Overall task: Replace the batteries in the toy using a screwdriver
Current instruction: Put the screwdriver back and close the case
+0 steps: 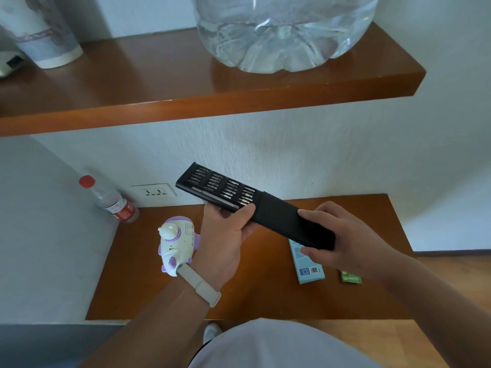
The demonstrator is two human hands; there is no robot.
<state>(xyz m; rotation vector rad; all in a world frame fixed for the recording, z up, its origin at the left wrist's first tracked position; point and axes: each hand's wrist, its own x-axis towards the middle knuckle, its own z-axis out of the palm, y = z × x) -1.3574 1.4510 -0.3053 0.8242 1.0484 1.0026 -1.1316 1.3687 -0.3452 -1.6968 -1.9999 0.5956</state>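
Above the lower wooden shelf (265,296), a black screwdriver case is held in the air by both hands, tilted so that its far end points up and to the left. Its inner tray (220,188) is slid partway out of the black sleeve (292,221), showing rows of small metal bits and a long grey driver along the near edge. The left hand (225,235) grips the tray where it meets the sleeve, thumb curled over the top and fingers underneath. The right hand (342,235) wraps around the lower end of the sleeve, fingers curled over the top and thumb below. A pale watch strap (198,284) circles the left wrist.

The white and purple toy (176,245) lies on the shelf just left of the left wrist, touched by neither hand. A light blue box (309,269) and a small green pack (350,277) lie on the shelf under the right hand. A red-capped bottle (111,200) leans in the left corner beside a wall socket (154,192). On the upper shelf (159,83) stand a large clear water jug (287,30) and a paper cup (45,30).
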